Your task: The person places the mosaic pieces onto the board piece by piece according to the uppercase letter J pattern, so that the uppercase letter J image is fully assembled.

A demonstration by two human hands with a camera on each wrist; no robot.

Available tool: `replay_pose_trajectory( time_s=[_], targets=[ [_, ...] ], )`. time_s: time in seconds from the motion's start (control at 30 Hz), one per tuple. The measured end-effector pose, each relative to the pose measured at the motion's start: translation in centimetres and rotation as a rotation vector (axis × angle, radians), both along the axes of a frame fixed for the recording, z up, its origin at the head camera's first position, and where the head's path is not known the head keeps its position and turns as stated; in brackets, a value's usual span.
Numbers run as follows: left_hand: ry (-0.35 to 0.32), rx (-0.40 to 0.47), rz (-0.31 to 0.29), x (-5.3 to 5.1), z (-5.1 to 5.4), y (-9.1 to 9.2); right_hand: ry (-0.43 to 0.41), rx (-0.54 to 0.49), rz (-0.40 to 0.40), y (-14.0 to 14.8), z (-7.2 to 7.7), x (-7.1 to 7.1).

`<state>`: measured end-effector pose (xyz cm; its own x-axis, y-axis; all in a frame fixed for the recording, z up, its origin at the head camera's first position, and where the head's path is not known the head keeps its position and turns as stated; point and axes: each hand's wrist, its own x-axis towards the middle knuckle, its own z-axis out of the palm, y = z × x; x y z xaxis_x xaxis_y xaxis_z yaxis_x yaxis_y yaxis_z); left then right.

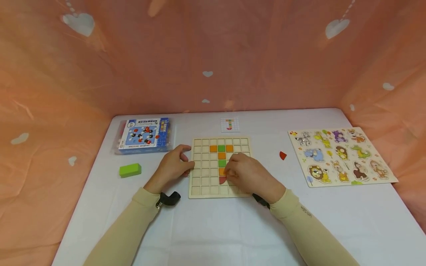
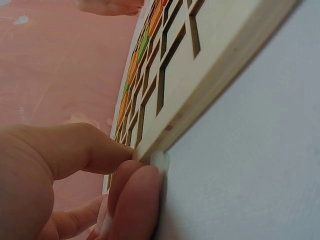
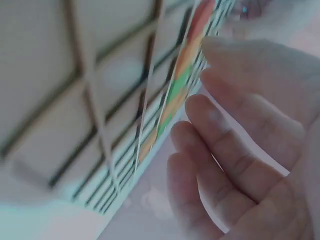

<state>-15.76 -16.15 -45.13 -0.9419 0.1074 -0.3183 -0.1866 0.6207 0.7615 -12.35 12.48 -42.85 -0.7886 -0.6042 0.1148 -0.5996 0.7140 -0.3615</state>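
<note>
A wooden grid board [image 1: 205, 183] lies on the table, with orange and green square tiles [image 1: 222, 163] set in a T-like column. My left hand [image 1: 173, 162] grips the board's left edge; in the left wrist view the thumb [image 2: 95, 155] and a bent finger meet at that edge. Over the board's lower right, my right hand [image 1: 251, 175] has its fingertips beside a red quarter-round tile [image 1: 222, 180], partly covered by the hand. In the right wrist view the thumb and fingers [image 3: 220, 135] are loosely bent and apart, with nothing seen held between them.
A pattern card [image 1: 230, 125] lies behind the board, and a loose red tile [image 1: 283, 155] to its right. Farther right is an animal puzzle board [image 1: 342, 157]. On the left are a boxed molecule set [image 1: 144, 135] and a green block [image 1: 130, 170].
</note>
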Motion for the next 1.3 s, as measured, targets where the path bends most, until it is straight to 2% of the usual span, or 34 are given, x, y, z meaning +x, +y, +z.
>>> replay_pose_trajectory(
  time_s=[0.17,0.4,0.63,0.73,0.9,1.3],
  targets=[
    [-0.019,0.006,0.014,0.1,-0.2,0.2,-0.003,-0.001,-0.089,3.0,0.1,-0.5],
    [-0.025,0.002,0.021,0.4,-0.1,0.1,0.023,0.071,-0.209,9.0,-0.3,-1.2],
    [-0.014,0.002,0.015,0.4,0.0,0.0,-0.023,0.107,-0.352,13.5,0.0,-1.9],
    [-0.006,-0.003,0.01,0.3,0.0,-0.1,-0.043,0.12,-0.375,14.6,0.0,-2.2],
    [-0.002,0.0,0.011,0.3,0.0,-0.2,-0.094,0.085,-0.406,15.5,-0.1,-2.6],
    [0.005,0.004,0.0,0.0,0.1,-0.1,-0.096,0.082,-0.41,15.8,-0.4,-3.0]
  ],
)
